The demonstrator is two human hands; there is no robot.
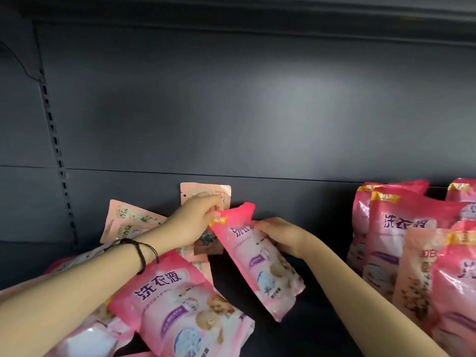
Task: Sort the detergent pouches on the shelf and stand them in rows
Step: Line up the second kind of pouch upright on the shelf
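Note:
A pink detergent pouch (pixel 260 264) hangs tilted above the dark shelf (pixel 316 325), its top toward the upper left. My left hand (pixel 195 220) pinches its top corner. My right hand (pixel 280 237) grips its upper right side from behind. Another pink pouch (pixel 185 302) lies flat under my left forearm, with more pink pouches beneath it at the lower left. Several pink pouches (pixel 401 228) stand upright in rows on the right. Pale peach pouches (pixel 131 222) lean against the back wall on the left, and one (pixel 203 189) stands behind my left hand.
The dark grey back panel (pixel 257 112) rises behind the shelf. A slotted upright rail (pixel 55 140) runs down the left side. Bare shelf floor shows between the held pouch and the standing rows.

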